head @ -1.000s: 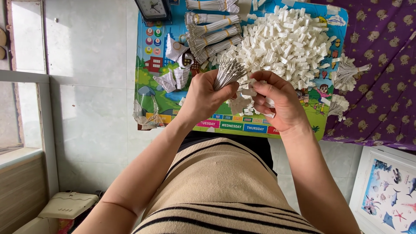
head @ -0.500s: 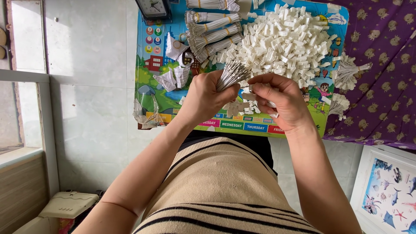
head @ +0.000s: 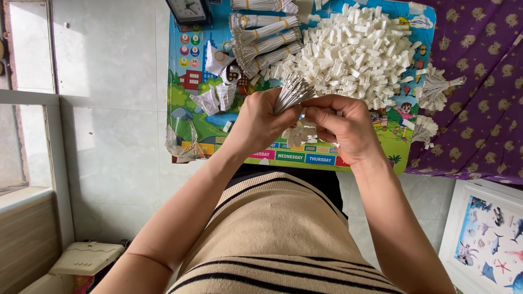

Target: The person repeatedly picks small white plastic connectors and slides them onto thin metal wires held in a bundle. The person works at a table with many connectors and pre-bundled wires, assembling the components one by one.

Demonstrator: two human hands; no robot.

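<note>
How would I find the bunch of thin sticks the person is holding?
Look at the colourful picture mat with the big heap of white pieces. Just below that heap, the left hand grips a bunch of thin silvery sticks. Unlike the banded bundles lying above, it fans out loose.

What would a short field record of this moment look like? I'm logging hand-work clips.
left hand: grips a fanned bundle of thin silvery wire pins
right hand: fingers pinch at the bundle's side
surface: colourful cartoon-printed board
behind hands: heap of small white plastic pieces
far edge: banded wire bundles
</note>
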